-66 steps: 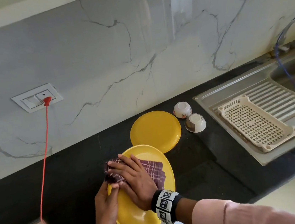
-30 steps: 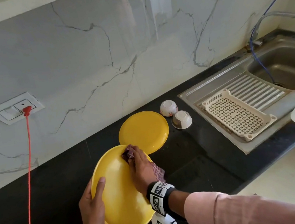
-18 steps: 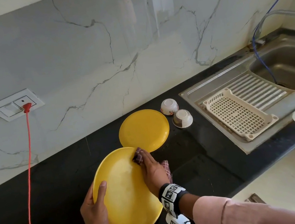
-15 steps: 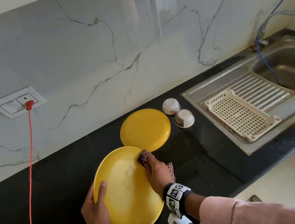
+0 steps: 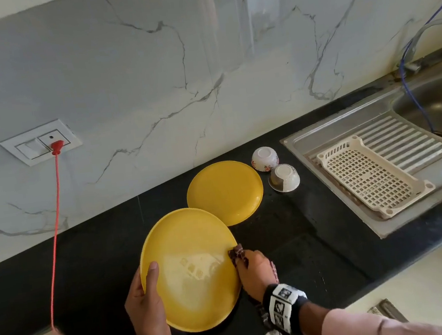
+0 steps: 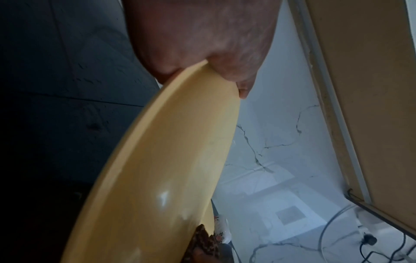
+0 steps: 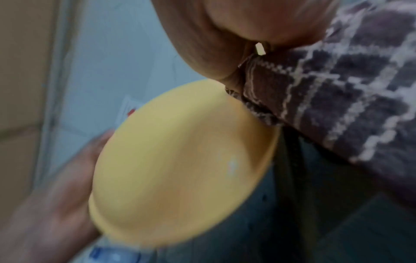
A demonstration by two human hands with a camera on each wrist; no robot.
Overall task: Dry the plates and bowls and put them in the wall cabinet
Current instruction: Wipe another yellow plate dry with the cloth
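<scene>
Left hand [image 5: 145,307]: grips yellow plate [image 5: 190,268] by its left rim, thumb on top.
Right hand [image 5: 254,270]: clutches checked cloth [image 5: 237,252] against plate's right edge.

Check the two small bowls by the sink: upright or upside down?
Upside down. Both bowls show their foot rings on top, rims on the counter.
</scene>
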